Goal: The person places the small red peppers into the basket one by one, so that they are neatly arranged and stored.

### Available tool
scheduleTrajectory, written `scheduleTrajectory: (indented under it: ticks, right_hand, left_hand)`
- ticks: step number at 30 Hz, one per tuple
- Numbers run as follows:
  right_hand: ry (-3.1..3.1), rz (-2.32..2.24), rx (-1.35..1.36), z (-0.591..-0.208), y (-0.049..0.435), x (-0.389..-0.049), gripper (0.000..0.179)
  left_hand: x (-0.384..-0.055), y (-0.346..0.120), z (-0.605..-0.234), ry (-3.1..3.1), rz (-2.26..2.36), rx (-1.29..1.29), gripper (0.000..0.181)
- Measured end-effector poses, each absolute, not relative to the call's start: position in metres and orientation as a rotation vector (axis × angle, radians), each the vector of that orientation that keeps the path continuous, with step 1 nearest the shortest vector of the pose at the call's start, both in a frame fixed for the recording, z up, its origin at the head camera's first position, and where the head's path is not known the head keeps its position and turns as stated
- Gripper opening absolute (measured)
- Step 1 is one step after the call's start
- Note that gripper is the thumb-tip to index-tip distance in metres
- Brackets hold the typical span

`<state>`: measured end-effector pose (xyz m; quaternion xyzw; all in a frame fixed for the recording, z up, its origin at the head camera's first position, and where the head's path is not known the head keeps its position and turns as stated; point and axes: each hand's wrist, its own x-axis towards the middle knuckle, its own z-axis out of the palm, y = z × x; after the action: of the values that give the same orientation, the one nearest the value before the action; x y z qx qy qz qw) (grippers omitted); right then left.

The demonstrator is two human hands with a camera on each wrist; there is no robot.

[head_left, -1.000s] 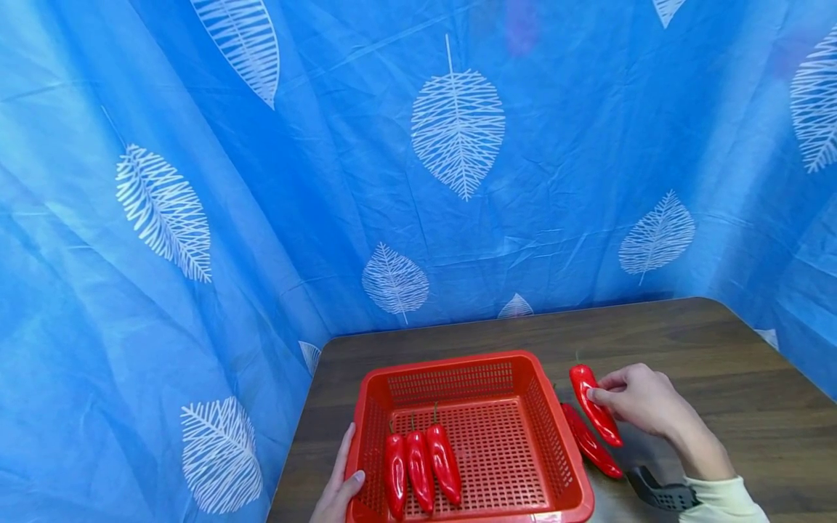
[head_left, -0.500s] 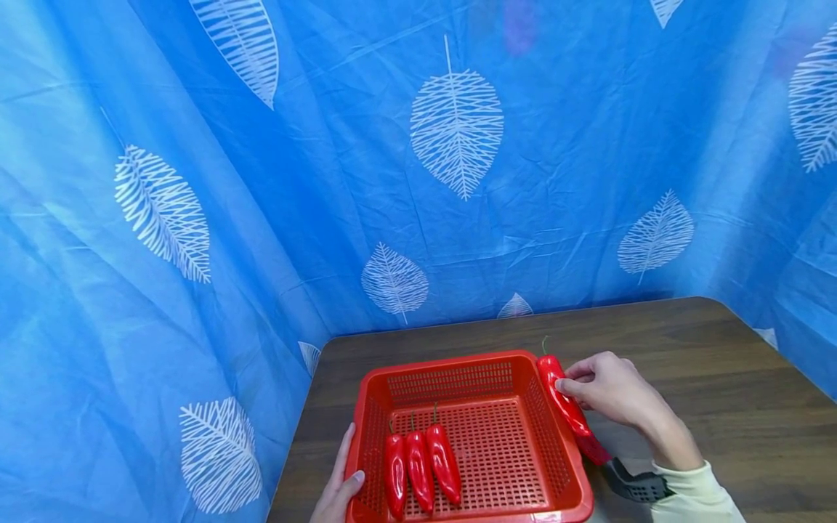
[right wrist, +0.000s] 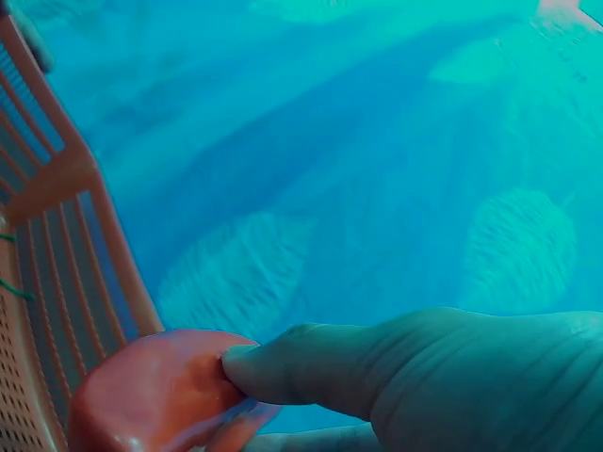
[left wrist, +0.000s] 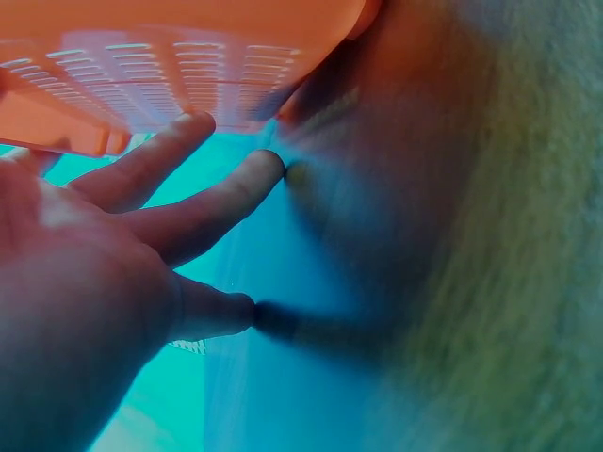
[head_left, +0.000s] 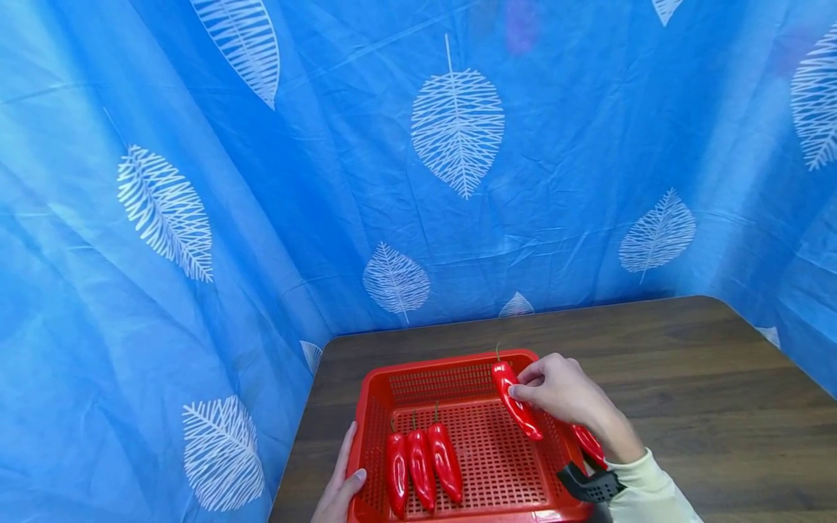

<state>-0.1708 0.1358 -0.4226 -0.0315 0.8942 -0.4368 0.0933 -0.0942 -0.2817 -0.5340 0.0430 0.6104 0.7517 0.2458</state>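
Long red pepper (head_left: 517,413) moved over our red plastic basket (head_left: 451,357).
Likely loading, lowering next: right hand (head_left: 565,388) pinches, left hand (head_left: 336,488) straight-fingered.

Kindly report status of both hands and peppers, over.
Right hand pinches red pepper over basket. Left hand touches basket's side. Three peppers inside; another pepper outside, partly hidden. Nothing seen blocking.

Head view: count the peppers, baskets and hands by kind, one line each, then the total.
Peppers: 5 (3 lying in the basket, 1 held over it, 1 partly hidden beside it)
Baskets: 1
Hands: 2 (left hand, right hand)
Total: 8
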Motion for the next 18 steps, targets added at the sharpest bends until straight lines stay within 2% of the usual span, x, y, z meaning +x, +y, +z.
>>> scheduleTrajectory:
  ticks: [9, 15, 18]
  right_hand:
    - [2.693, -1.215, -0.171, -0.428, 0.098, -0.177, 0.012]
    - [2.679, -1.167, -0.175, -0.437, 0.078, -0.178, 0.011]
    - [2.661, -1.133, -0.191, -0.443, 0.07, -0.178, 0.017]
  left_hand:
    - [-0.093, -0.282, -0.533, 1.662, 2.06, 0.13, 0.084]
    - [-0.093, -0.282, -0.532, 1.634, 2.079, 0.117, 0.085]
    - [-0.094, -0.283, -0.532, 1.657, 2.067, 0.158, 0.086]
